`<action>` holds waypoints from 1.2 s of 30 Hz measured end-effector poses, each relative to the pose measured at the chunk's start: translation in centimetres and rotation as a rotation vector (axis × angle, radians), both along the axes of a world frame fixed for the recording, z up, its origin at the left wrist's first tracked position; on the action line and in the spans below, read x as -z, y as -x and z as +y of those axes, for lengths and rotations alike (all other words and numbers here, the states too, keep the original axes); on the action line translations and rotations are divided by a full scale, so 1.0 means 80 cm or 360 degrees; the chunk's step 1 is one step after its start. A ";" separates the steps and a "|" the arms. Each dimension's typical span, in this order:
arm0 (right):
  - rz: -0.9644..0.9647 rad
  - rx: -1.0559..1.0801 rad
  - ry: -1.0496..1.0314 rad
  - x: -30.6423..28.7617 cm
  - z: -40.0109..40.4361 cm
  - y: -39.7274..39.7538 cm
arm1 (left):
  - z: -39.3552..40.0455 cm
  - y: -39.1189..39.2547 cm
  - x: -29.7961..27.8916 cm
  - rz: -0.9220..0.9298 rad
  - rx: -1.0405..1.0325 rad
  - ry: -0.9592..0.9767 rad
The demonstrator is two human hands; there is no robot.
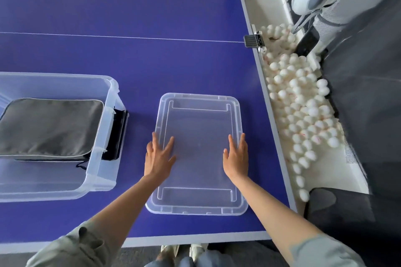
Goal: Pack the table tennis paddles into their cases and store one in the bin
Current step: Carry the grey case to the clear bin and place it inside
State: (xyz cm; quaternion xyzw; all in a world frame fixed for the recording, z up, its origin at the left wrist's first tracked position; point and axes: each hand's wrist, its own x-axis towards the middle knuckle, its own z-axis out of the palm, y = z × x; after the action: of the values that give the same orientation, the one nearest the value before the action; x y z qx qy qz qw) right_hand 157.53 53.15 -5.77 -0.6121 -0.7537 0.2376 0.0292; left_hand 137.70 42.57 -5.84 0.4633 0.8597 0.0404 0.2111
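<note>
We have both hands spread flat on the clear bin lid [196, 154], left hand [158, 155] and right hand [236, 155] near its long edges. It looks light, stiff, slick; grip the rims. The grey paddle case [50, 125] sits in the bin [102, 171] on the counter [130, 60].

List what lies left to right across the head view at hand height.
Grey zipped paddle case inside clear plastic bin → left hand → clear plastic lid → right hand → white balls.
</note>
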 end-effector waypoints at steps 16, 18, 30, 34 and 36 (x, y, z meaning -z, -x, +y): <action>0.1105 0.1259 0.0356 -0.016 0.046 0.018 | 0.040 -0.008 -0.028 -0.0665 -0.1207 -0.0066; 0.1040 0.1226 0.0398 -0.018 0.045 0.019 | 0.036 -0.009 -0.029 -0.0665 -0.1250 -0.0001; 0.1099 0.1237 0.0388 -0.051 0.068 0.017 | 0.049 -0.003 -0.071 -0.0622 -0.1186 -0.0178; 0.1212 0.1147 0.0339 -0.096 0.100 0.031 | 0.067 0.005 -0.122 -0.0582 -0.1165 -0.0353; 0.1265 0.1066 0.0298 -0.125 0.118 0.045 | 0.074 0.017 -0.155 -0.0500 -0.1155 -0.0424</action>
State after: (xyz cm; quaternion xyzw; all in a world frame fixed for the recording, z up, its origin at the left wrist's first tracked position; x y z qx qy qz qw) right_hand 153.92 62.63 4.21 -0.6820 -0.4231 0.4953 0.3324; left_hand 136.37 48.49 6.53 0.1418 0.9118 0.2934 0.2500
